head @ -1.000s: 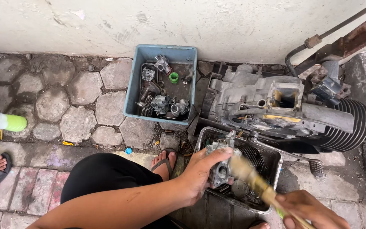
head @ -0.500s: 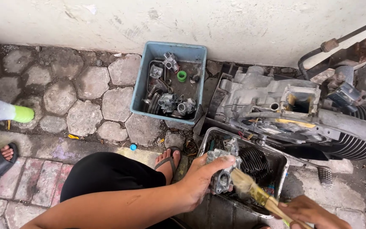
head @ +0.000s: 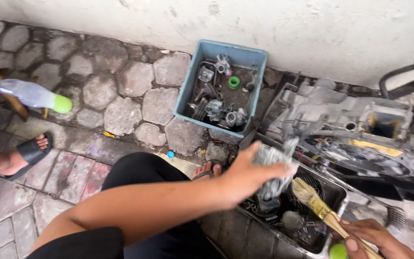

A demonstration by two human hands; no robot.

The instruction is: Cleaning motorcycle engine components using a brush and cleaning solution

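My left hand point(head: 247, 175) grips a grey metal engine part point(head: 271, 172) and holds it over a dark metal wash tray point(head: 336, 189). My right hand point(head: 372, 237), at the bottom right, holds a wooden-handled paintbrush point(head: 315, 204) whose bristles point up toward the part, just beside it. The tray holds dark liquid and a few small parts. A green round thing point(head: 339, 251) shows under my right hand.
A blue plastic bin point(head: 259, 60) of small metal parts stands by the wall. A large engine casing point(head: 360, 124) lies to the right. A plastic bottle point(head: 32, 95) lies at left. Another person's sandalled foot point(head: 27, 151) is at far left. My own foot point(head: 206, 169) rests near the tray.
The view has swung right and down. My left hand has lifted the metal part slightly, and the brush has drawn back a little to the part's lower right.
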